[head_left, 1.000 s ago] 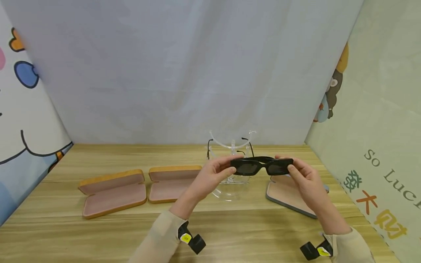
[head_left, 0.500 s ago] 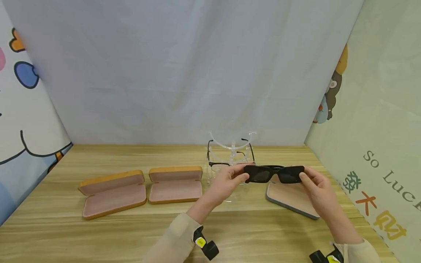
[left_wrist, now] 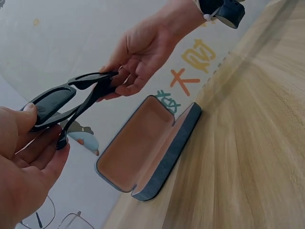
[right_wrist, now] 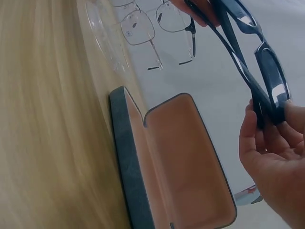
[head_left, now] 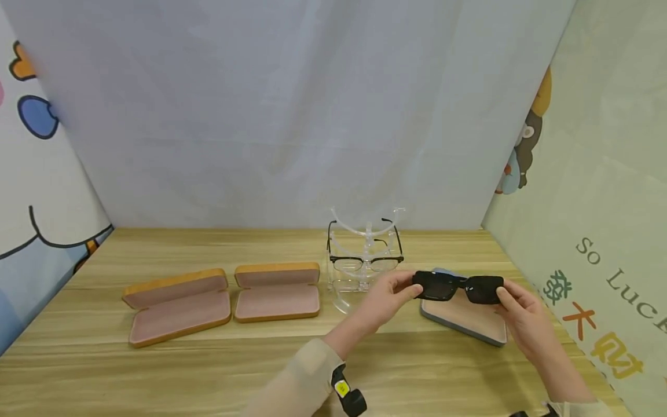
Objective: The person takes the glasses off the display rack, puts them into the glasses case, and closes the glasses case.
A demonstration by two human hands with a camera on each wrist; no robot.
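Black sunglasses [head_left: 458, 288] with rectangular dark lenses are held up between both hands, arms folded behind the front. My left hand [head_left: 388, 298] pinches one end, thumb on the lens side and fingers behind. At the other end my right hand [head_left: 526, 318] grips the corner in the same way; its fingers curl behind the frame in the right wrist view. Behind and below the sunglasses lies an open blue-grey glasses case [left_wrist: 167, 152] with a peach lining, partly covered by them in the head view.
Two open orange cases [head_left: 179, 315] [head_left: 278, 301] with pink lining lie to the left. A clear display stand [head_left: 368, 237] at the middle back bears black-rimmed eyeglasses [head_left: 367, 263] and another pair below. A printed cloth wall [head_left: 615, 231] borders the table on the right.
Both hands have moved right and slightly down with the sunglasses, from before the display stand to over the blue-grey case. The eyeglasses on the stand have come into fuller view.
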